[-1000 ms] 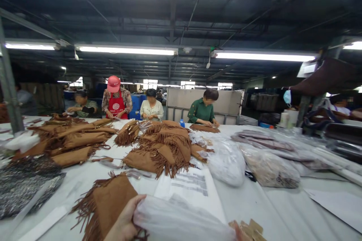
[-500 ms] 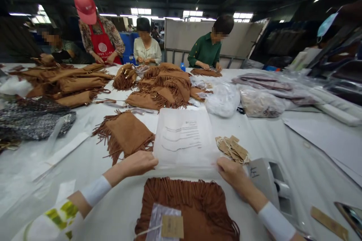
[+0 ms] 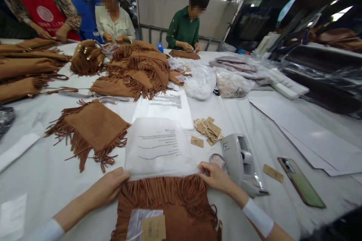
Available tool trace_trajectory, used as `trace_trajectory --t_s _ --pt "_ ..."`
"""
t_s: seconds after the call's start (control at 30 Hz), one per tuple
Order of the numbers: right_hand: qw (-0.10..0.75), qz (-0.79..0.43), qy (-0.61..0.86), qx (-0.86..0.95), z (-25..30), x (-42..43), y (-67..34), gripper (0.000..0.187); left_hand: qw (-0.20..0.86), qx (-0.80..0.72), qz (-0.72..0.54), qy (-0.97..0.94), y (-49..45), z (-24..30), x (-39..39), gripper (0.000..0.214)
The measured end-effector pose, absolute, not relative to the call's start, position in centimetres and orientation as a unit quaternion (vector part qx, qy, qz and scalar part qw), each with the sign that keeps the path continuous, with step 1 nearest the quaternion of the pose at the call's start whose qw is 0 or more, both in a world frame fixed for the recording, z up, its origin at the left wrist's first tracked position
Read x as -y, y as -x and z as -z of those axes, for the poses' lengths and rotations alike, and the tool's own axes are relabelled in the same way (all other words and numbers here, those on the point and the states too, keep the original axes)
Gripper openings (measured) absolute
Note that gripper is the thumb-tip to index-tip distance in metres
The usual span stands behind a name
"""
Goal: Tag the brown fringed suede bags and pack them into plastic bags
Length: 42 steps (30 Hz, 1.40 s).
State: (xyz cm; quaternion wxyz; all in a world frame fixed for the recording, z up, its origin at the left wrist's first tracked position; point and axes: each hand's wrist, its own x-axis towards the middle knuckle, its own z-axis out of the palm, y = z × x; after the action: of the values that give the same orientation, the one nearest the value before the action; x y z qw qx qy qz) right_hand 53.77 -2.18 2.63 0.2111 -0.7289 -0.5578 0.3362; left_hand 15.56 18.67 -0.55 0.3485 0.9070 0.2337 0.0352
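A translucent plastic bag (image 3: 158,147) with printed lines lies flat before me. My left hand (image 3: 113,180) pinches its near left corner, and my right hand (image 3: 212,175) pinches the near right corner. Just below the bag's near edge lies a brown fringed suede bag (image 3: 181,214), its fringe touching or almost touching the plastic. A kraft tag (image 3: 154,228) and a small clear pouch rest on the suede. Beyond the held bag is a stack of white printed plastic bags (image 3: 169,107). Another fringed suede bag (image 3: 96,124) lies to the left.
Kraft tags (image 3: 209,130) with strings lie right of the plastic bag. A grey tape dispenser (image 3: 239,162) and a phone (image 3: 302,182) are further right. White sheets (image 3: 299,131) cover the right side. Piled suede bags (image 3: 141,67) sit across the table, where several people work.
The plastic bag has come nearer to me, its edge now at the suede bag's fringe, uncovering the stack behind. Both hands still grip its corners. My view has turned right.
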Motion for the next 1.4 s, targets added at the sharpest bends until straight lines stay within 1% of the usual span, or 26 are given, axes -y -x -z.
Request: trace_trajectory --t_s 0.1,0.2,0.27,0.3,0.37,0.4,0.47,0.53,0.6,0.73,0.87,1.03,1.13,1.23,1.33,1.4 --pt "0.224 -0.420 0.705 0.526 -3.3 3.4 -53.5 0.018 0.481 -0.250 0.015 -0.840 -15.5 -0.2 -18.8 0.022" --pt "0.278 -0.543 0.649 0.454 -3.6 3.9 -53.8 0.024 0.602 -0.267 0.053 -0.750 -15.8 -1.8 -19.2 0.027" --pt "0.308 -0.590 0.622 0.412 -3.6 3.8 -54.0 0.028 0.658 -0.260 0.068 -0.704 -16.0 -2.5 -19.2 0.028" --pt "0.313 -0.592 0.622 0.405 -3.5 3.7 -54.0 0.027 0.669 -0.257 0.067 -0.694 -16.2 -2.6 -19.1 0.029" --pt "0.311 -0.562 0.642 0.419 -3.3 3.4 -53.9 0.020 0.647 -0.274 0.045 -0.710 -16.4 -2.2 -18.6 0.033" --pt "0.304 -0.530 0.660 0.437 -3.1 3.2 -53.7 0.015 0.612 -0.293 0.021 -0.734 -16.5 -1.8 -18.2 0.037" --pt "0.282 -0.439 0.698 0.490 -2.6 3.1 -53.4 0.008 0.500 -0.325 -0.046 -0.802 -16.6 -0.9 -17.4 0.044" --pt "0.263 -0.345 0.718 0.545 -1.9 3.3 -53.0 0.011 0.385 -0.303 -0.118 -0.864 -16.3 0.0 -16.5 0.044" --pt "0.257 -0.282 0.714 0.588 -1.4 3.9 -52.8 0.014 0.308 -0.247 -0.173 -0.902 -15.8 0.5 -15.8 0.040" --pt "0.243 -0.252 0.675 0.649 -1.6 5.3 -52.4 0.013 0.251 -0.185 -0.212 -0.926 -14.4 0.9 -15.0 0.040" --pt "0.223 -0.260 0.648 0.680 -3.2 6.4 -51.7 0.010 0.250 -0.183 -0.224 -0.924 -13.1 1.5 -14.4 0.046" --pt "0.205 -0.283 0.633 0.690 -3.4 7.6 -50.8 0.013 0.327 -0.230 -0.189 -0.897 -11.8 1.9 -13.0 0.049" --pt "0.227 -0.292 0.654 0.660 -2.2 7.5 -51.0 0.017 0.374 -0.273 -0.146 -0.874 -11.9 1.6 -12.8 0.045" --pt "0.246 -0.275 0.681 0.632 -1.0 6.4 -51.6 0.021 0.386 -0.308 -0.116 -0.862 -12.2 1.2 -13.4 0.041" --pt "0.251 -0.259 0.681 0.637 -0.6 5.3 -52.0 0.020 0.404 -0.289 -0.084 -0.864 -12.0 0.5 -14.0 0.034" --pt "0.250 -0.258 0.674 0.646 -0.8 5.1 -52.1 0.018 0.429 -0.262 -0.046 -0.863 -11.6 -0.4 -14.1 0.023"
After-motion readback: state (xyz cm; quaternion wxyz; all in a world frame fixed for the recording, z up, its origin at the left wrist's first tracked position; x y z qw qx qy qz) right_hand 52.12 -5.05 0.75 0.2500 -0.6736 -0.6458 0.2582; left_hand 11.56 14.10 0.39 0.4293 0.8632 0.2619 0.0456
